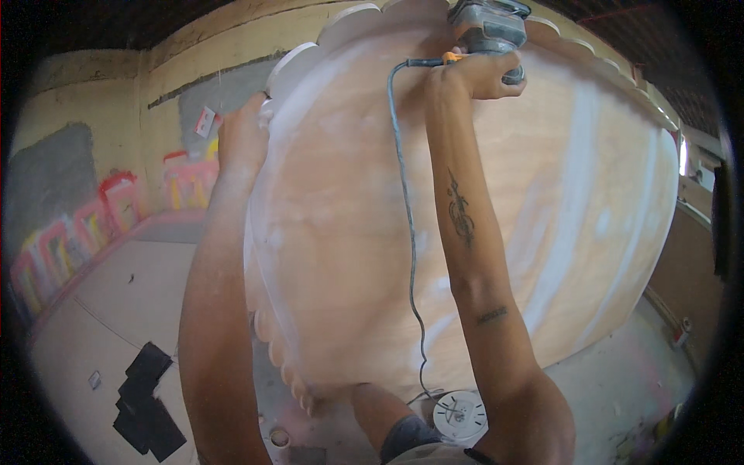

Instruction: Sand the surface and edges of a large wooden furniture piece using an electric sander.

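A large, pale wooden panel with a scalloped rim and white filler streaks stands before me. At its upper part, my right hand is closed around an electric sander, grey-black with an orange detail. The sander sits against the panel near the top rim; its sanding face is hidden. A dark cord runs from the tool down the panel. On the left, my left hand grips the panel's scalloped edge, with its fingertips partly hidden. Pale dust coats that hand and forearm.
The cord hangs down to a white round slotted object on the floor by my leg. Black sheets lie on the floor at left, and a small cup stands near the panel's base. Behind is a paint-marked wall.
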`<control>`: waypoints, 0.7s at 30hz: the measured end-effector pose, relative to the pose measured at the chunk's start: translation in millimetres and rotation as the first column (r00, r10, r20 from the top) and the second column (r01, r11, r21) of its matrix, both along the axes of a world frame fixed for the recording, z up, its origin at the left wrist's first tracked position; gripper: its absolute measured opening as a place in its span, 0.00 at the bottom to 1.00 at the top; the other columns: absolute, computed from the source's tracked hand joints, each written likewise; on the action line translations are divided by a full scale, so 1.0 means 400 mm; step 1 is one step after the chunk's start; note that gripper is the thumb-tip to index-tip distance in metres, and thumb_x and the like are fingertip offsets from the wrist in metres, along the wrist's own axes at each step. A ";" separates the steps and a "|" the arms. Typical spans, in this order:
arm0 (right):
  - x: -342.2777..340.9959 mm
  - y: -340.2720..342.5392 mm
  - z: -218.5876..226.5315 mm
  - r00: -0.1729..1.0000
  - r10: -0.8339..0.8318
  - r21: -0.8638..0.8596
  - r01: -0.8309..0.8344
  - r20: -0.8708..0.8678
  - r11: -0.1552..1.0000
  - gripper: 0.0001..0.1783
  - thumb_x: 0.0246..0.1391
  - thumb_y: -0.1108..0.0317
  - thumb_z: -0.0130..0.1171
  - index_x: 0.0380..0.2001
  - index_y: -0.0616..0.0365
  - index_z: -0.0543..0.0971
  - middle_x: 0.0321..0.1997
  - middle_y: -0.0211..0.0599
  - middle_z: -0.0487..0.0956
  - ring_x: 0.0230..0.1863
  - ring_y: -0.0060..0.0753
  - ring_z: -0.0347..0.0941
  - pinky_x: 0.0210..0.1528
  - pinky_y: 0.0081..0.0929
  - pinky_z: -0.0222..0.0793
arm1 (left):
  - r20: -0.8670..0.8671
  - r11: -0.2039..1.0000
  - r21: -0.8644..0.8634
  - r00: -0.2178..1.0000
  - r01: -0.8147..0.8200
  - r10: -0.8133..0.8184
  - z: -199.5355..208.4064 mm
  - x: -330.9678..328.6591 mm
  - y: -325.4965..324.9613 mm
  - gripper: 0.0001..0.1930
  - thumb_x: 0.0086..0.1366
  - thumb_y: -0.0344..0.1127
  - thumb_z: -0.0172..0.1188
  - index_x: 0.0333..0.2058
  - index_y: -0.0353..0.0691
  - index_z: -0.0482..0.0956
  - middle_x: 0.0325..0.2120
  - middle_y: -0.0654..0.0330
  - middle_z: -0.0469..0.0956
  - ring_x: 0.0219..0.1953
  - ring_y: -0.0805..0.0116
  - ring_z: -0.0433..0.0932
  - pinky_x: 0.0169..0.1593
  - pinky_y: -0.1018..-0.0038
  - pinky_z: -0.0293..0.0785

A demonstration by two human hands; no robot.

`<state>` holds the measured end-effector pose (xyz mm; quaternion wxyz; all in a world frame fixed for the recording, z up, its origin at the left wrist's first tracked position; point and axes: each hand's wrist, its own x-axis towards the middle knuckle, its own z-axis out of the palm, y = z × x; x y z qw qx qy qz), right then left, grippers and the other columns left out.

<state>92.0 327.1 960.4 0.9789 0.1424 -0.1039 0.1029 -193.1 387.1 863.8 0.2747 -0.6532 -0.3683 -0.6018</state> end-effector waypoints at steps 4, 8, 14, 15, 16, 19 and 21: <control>0.022 0.048 0.008 1.000 -0.028 -0.009 0.028 -0.002 1.000 0.32 0.63 0.53 0.53 0.66 0.49 0.59 0.50 0.52 0.75 0.22 0.39 0.73 0.14 0.29 0.66 | -0.004 0.998 -0.034 0.999 -0.044 0.044 0.007 -0.004 0.006 0.15 0.67 0.33 0.58 0.53 0.43 0.79 0.40 0.41 0.82 0.47 0.37 0.79 0.49 0.50 0.74; 0.046 0.054 0.011 0.999 -0.040 -0.040 0.039 -0.022 0.998 0.31 0.63 0.54 0.52 0.66 0.49 0.59 0.49 0.51 0.75 0.21 0.39 0.73 0.13 0.29 0.65 | 0.005 0.999 -0.041 1.000 -0.018 0.018 0.007 -0.011 0.025 0.16 0.67 0.33 0.58 0.53 0.43 0.79 0.41 0.41 0.82 0.47 0.37 0.79 0.49 0.50 0.74; 0.106 0.062 0.018 0.996 -0.069 0.028 0.071 -0.048 0.997 0.31 0.62 0.56 0.52 0.65 0.50 0.59 0.51 0.52 0.75 0.22 0.40 0.72 0.14 0.30 0.66 | 0.018 0.997 -0.064 0.999 0.038 -0.037 0.016 -0.005 0.024 0.15 0.67 0.33 0.58 0.52 0.43 0.80 0.41 0.41 0.82 0.48 0.38 0.79 0.49 0.50 0.74; 0.105 0.064 0.017 0.997 -0.061 0.027 0.062 -0.054 0.998 0.31 0.62 0.56 0.52 0.65 0.50 0.59 0.51 0.52 0.74 0.23 0.41 0.73 0.14 0.30 0.66 | 0.023 0.998 -0.061 1.000 0.020 -0.019 0.011 -0.001 0.020 0.15 0.67 0.33 0.58 0.52 0.44 0.80 0.40 0.41 0.82 0.48 0.38 0.79 0.49 0.50 0.74; 0.106 0.064 0.017 0.997 -0.053 0.027 0.055 -0.060 0.998 0.31 0.62 0.56 0.52 0.65 0.50 0.59 0.52 0.52 0.74 0.23 0.41 0.73 0.15 0.30 0.66 | 0.028 0.998 -0.058 1.000 0.002 0.000 0.008 0.000 0.017 0.15 0.67 0.33 0.58 0.52 0.44 0.80 0.40 0.40 0.82 0.47 0.38 0.80 0.49 0.50 0.74; 0.053 0.068 0.013 0.999 0.014 0.027 -0.013 -0.035 1.000 0.31 0.62 0.56 0.52 0.66 0.50 0.59 0.53 0.52 0.73 0.25 0.42 0.73 0.16 0.31 0.69 | 0.030 0.998 -0.031 0.998 0.047 -0.046 0.007 -0.013 0.027 0.15 0.67 0.33 0.58 0.52 0.44 0.80 0.39 0.40 0.82 0.47 0.38 0.80 0.49 0.50 0.74; 0.025 0.062 0.010 0.999 0.037 0.030 -0.036 -0.013 0.999 0.31 0.62 0.56 0.52 0.66 0.51 0.59 0.53 0.52 0.73 0.25 0.42 0.73 0.17 0.32 0.70 | 0.013 1.000 -0.011 1.000 0.026 -0.026 0.005 -0.016 0.033 0.16 0.66 0.33 0.58 0.52 0.44 0.80 0.38 0.39 0.82 0.46 0.38 0.80 0.49 0.50 0.74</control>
